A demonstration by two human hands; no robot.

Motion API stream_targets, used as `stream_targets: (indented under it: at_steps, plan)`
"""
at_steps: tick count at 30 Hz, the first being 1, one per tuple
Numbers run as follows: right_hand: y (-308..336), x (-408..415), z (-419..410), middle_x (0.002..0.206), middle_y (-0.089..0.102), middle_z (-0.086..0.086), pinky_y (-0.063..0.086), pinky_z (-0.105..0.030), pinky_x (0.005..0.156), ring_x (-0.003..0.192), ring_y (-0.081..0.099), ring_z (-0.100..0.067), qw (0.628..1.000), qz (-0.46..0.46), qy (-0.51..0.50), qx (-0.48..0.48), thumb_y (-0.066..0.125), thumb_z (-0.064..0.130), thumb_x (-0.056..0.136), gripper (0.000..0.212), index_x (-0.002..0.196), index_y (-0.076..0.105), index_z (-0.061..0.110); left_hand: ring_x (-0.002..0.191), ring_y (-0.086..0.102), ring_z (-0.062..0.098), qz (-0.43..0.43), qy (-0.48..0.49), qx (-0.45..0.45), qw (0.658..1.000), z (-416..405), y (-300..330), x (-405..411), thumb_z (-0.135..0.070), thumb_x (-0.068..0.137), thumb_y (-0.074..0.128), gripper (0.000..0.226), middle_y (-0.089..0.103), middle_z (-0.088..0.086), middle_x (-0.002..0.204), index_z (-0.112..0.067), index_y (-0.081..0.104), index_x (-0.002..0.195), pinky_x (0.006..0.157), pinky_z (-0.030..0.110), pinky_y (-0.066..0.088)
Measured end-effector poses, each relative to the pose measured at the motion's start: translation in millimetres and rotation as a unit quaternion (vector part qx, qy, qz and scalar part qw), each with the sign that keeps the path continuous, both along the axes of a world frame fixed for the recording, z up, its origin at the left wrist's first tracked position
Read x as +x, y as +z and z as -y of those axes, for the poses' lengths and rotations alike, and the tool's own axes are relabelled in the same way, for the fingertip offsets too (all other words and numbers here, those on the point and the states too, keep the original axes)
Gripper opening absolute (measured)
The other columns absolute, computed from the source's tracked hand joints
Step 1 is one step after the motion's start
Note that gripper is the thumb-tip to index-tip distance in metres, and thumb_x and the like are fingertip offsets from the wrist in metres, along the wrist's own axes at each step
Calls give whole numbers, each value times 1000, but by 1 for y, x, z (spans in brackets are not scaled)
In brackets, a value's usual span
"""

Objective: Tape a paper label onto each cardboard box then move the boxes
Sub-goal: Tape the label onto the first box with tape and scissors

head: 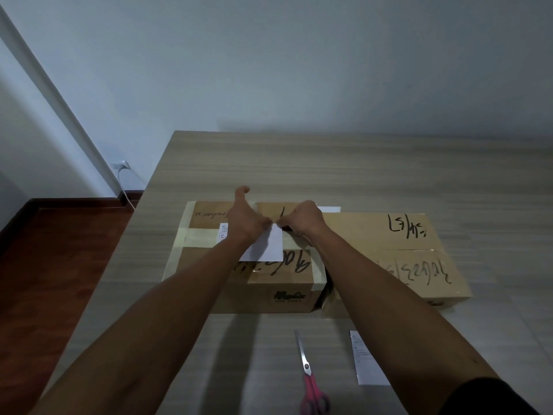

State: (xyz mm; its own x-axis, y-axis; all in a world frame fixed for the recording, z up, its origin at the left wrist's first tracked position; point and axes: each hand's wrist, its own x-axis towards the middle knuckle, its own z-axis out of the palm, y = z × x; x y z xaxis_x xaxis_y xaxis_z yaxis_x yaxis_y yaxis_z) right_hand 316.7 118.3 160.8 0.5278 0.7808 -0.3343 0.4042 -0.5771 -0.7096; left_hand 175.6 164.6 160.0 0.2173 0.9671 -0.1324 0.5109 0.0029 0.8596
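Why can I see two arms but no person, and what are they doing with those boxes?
The camera sits on the person's head and looks down, so you see only their own arms reaching forward. There is just this one picture, taken from above the grey wooden table.

Two brown cardboard boxes with black writing lie side by side: the left cardboard box and the right cardboard box. The left hand rests on a white paper label lying on the left box. The right hand has its fingers curled at the label's top edge; its grip seems to pinch something there, too small to tell.

Nearer you lie pink-handled metal scissors and a second white paper label.
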Motion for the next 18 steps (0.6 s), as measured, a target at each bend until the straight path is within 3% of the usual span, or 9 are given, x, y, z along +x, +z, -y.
stream_targets:
  at_steps: [4,8,14,18]
  plan:
    - [0,-2,0,61,55,-7,38,-27,51,57,55,-22,1000,15,-4,-8,86,20,73,36,64,53,9,64,49,3,-10,-4,5,1000,-1,-2,1,-5,78,86,89,56,2,89,-19,35,149,52,15,39]
    - [1,-4,0,59,53,-5,37,-26,50,54,51,-19,999,32,-4,-15,84,19,73,37,62,50,10,63,47,2,-18,-2,5,1000,-2,-4,1,-6,79,85,88,49,-6,77,-18,34,149,49,13,35]
    - [1,-11,0,62,56,-6,42,-29,54,66,60,-26,999,47,-10,-22,85,20,72,36,63,51,10,63,56,9,-33,-6,11,999,-1,-7,4,-5,76,86,89,66,14,96,-19,34,147,52,19,42]
    - [3,-3,6,69,54,-3,47,-32,61,67,57,-21,999,36,-31,-19,90,27,74,48,69,46,10,75,60,18,-44,0,11,999,-2,-4,8,-4,74,87,94,64,18,109,-18,33,149,63,28,47]
